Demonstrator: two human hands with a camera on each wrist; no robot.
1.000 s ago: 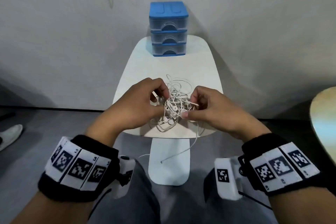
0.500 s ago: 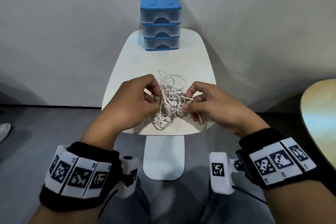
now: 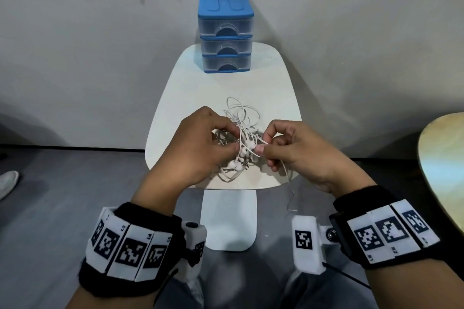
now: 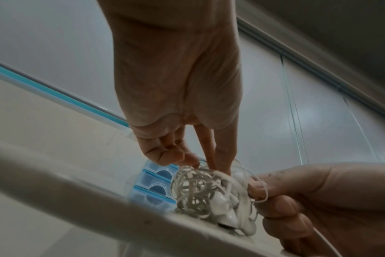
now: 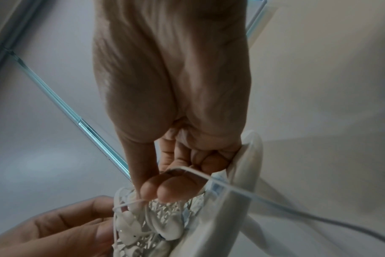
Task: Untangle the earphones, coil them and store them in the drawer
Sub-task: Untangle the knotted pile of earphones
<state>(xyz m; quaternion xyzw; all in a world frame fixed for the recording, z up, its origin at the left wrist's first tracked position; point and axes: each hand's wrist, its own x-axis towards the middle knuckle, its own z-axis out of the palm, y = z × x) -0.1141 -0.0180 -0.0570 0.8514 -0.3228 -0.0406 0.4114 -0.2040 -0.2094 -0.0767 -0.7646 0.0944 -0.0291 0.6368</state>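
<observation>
A tangle of white earphones (image 3: 241,138) lies near the front edge of the small white table (image 3: 190,98). My left hand (image 3: 200,143) holds the left side of the knot, its fingers curled into the cords (image 4: 200,187). From the right, my right hand (image 3: 283,148) pinches a single cord between thumb and forefinger (image 5: 165,189). One loose end of cord (image 3: 290,190) hangs over the table's front edge. The blue three-drawer unit (image 3: 226,32) stands at the table's far end with all drawers closed.
A round wooden table top (image 3: 444,173) juts in at the right. A white shoe (image 3: 7,183) rests on the grey floor at the far left. A grey wall rises just behind the drawer unit.
My right hand has drawn the pinched cord slightly away from the knot. The left hand's grip has shifted a little on the tangle. The head view has tilted and drifted.
</observation>
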